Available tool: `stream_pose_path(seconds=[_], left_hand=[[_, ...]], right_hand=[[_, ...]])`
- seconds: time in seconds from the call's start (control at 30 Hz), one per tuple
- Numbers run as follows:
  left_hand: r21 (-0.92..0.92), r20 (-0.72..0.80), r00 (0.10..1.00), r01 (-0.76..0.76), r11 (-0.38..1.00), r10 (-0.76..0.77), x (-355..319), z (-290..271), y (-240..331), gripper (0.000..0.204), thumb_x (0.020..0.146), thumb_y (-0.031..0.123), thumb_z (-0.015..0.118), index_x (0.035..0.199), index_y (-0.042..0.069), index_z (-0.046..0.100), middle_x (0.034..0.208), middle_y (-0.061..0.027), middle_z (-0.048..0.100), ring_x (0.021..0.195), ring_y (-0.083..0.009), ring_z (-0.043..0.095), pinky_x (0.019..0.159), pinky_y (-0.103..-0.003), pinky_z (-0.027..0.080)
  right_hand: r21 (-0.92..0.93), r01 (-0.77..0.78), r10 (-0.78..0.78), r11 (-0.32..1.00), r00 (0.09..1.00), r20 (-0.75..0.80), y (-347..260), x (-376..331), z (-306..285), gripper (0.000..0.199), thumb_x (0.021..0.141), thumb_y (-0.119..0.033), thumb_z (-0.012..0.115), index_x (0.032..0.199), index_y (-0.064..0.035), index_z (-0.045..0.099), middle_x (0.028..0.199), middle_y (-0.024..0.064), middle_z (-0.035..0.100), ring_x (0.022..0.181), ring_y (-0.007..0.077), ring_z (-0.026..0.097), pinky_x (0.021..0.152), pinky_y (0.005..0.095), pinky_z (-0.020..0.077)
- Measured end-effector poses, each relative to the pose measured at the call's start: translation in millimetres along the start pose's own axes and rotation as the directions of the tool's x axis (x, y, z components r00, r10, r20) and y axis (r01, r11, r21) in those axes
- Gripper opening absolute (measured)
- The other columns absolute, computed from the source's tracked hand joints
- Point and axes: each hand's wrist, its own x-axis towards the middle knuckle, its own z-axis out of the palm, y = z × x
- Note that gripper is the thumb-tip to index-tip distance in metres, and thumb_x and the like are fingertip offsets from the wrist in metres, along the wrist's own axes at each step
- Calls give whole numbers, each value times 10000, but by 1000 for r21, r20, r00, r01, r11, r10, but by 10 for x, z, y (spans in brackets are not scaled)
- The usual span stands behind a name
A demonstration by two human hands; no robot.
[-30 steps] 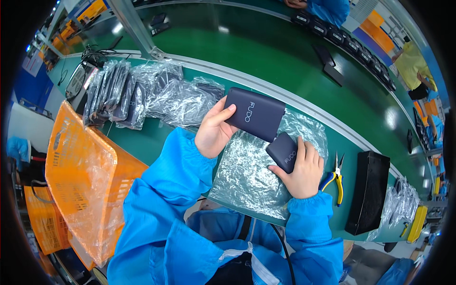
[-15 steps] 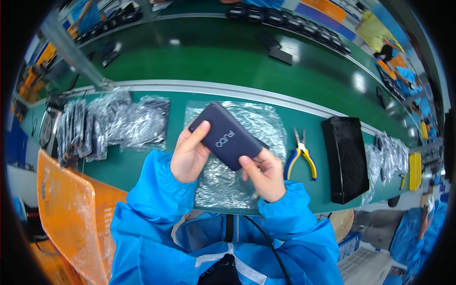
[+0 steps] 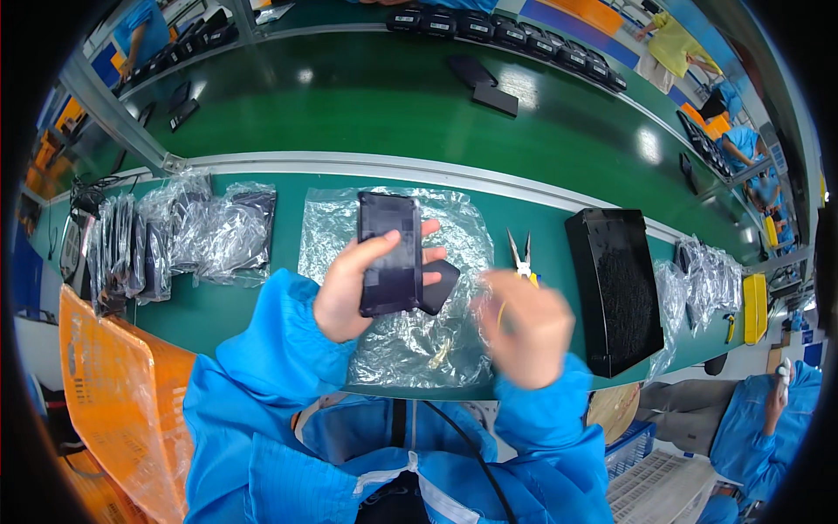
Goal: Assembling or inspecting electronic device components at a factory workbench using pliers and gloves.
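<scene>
My left hand (image 3: 346, 293) grips a dark plastic casing half (image 3: 390, 275) upright, thumb across its hollow inner face. Behind it, between the fingers, sits a second dark plastic piece (image 3: 442, 288). Under both lies a crinkled clear plastic bag (image 3: 419, 358) on the green bench. My right hand (image 3: 531, 327) is smeared by motion, just right of the bag. A thin yellow streak shows at its fingers, too blurred to name. Beyond that hand are long-nose pliers (image 3: 521, 251), jaws pointing away, their handles mostly hidden by it.
Bagged dark parts (image 3: 223, 227) are heaped at left, with more (image 3: 707, 275) at far right. A black box (image 3: 615, 293) stands right of the pliers. An orange crate (image 3: 131, 384) is at lower left. Past a metal rail (image 3: 349, 163) runs a green conveyor surface (image 3: 349, 96) with dark parts.
My left hand has turned the casing from its printed outer face to its hollow inside. My right hand has let go and moved right, over the pliers' handles.
</scene>
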Motion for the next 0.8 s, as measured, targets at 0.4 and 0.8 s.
stream_pose_path(seconds=[0.4,0.8], left_hand=[[97,41,997,-63,993,60,120,-305,323,473,891,156,441,1315,-6,305,1275,-213,430,1121,-355,487,876,-471,469],[16,27,1000,4,1000,-4,52,-406,381,526,869,182,486,1320,-13,296,1294,-239,397,1101,-362,501,877,-481,465]], right_hand=[[-620,-512,573,595,811,-121,1494,-231,-600,267,721,-164,674,985,-128,651,1015,68,589,905,270,567,765,369,474],[-609,-524,417,595,849,-323,1515,-219,-502,104,705,-138,680,739,-43,655,904,106,608,790,300,593,688,366,472]])
